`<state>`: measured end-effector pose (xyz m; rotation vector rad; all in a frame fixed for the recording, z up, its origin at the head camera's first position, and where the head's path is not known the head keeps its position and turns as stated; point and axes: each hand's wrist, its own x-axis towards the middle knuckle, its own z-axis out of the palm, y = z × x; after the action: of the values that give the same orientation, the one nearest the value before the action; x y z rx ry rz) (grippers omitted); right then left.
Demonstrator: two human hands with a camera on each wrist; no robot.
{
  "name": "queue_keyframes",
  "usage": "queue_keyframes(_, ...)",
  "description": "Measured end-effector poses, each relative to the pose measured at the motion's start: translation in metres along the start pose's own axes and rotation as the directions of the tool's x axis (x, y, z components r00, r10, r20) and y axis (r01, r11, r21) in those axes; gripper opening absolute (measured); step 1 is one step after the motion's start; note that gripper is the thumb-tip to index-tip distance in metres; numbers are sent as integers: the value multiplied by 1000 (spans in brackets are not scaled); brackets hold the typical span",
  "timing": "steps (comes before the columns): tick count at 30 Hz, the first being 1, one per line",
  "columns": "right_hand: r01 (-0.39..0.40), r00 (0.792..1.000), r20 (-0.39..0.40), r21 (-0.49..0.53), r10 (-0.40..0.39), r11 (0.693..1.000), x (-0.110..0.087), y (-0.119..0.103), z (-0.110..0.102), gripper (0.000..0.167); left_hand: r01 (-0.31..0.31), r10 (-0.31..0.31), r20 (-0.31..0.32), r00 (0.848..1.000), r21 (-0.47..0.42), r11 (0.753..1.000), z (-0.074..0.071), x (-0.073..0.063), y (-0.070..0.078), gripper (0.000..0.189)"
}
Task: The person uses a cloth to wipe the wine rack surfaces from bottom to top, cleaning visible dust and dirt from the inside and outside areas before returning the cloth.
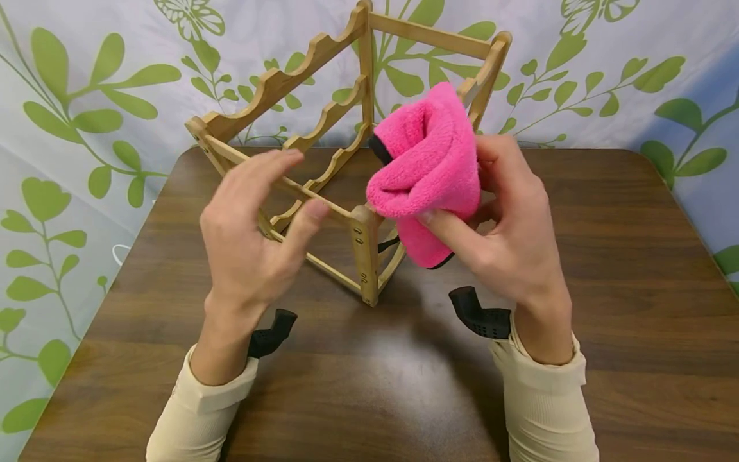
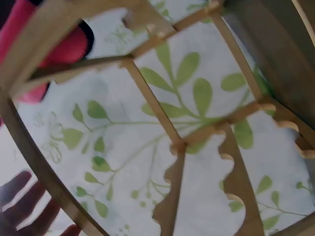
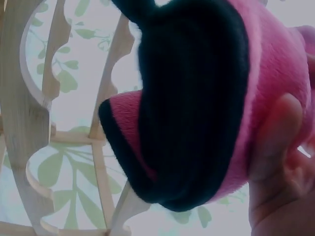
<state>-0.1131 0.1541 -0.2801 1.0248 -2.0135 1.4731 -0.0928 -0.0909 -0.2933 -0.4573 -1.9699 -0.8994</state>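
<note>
My right hand grips a folded pink plush cloth with black edging, thumb in front and fingers behind. The cloth is held up over the near right part of a wooden rack with scalloped rails. In the right wrist view the black edge of the cloth faces the camera, and a dark strap sticks out at its top. My left hand holds nothing; its fingers and thumb are spread apart beside the rack's front left rail. The left wrist view shows its fingers near a wooden bar.
The rack stands on a dark brown wooden table, near its back edge. Behind hangs a white curtain with green leaves and butterflies. A black curved wrist mount sticks out from each cream sleeve.
</note>
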Motion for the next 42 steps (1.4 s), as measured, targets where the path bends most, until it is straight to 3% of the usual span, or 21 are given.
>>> queue_keyframes(2, 10, 997, 71, -16, -8, 1000, 0, -1, 2, 50, -67, 65, 110, 992, 15, 998, -1, -2, 5, 64)
queue_keyframes(4, 11, 993, 120, -19, -9, 1000, 0, -2, 5, 50, -132, 121, 214, 969, 39, 990, -4, -4, 7, 52)
queue_keyframes(9, -12, 991, 136, -51, 19, 999, 2, 1, 9, 51, -217, 186, 353, 917, 51, 975, -5, -6, 9, 39)
queue_keyframes(13, -7, 992, 127, -119, 23, 993, 2, 9, 8, 51, -252, 199, 377, 905, 96, 963, 1, -8, 10, 46)
queue_keyframes(18, 4, 994, 106, -119, 9, 993, 3, 21, 7, 52, -241, 188, 386, 903, 95, 966, 4, -8, 11, 38)
queue_keyframes(23, 5, 998, 64, -98, 1, 995, 3, 27, 6, 51, -214, 169, 425, 889, 61, 975, 0, -6, 12, 34)
queue_keyframes(30, 27, 1000, 21, -150, -24, 988, 4, 34, 6, 49, -210, 172, 462, 870, 30, 977, -10, -2, 11, 35)
queue_keyframes(34, -13, 996, -91, -194, -5, 981, 3, 44, 5, 43, -201, 179, 488, 855, -7, 980, -16, -1, 8, 32)
queue_keyframes(38, -93, 971, -230, -131, 61, 987, 3, 59, 1, 38, -200, 196, 505, 840, -46, 979, -22, -2, 5, 31)
queue_keyframes(42, -111, 951, -300, -86, 80, 990, 2, 71, -5, 35, -219, 219, 521, 825, -62, 974, -26, -2, 0, 29)
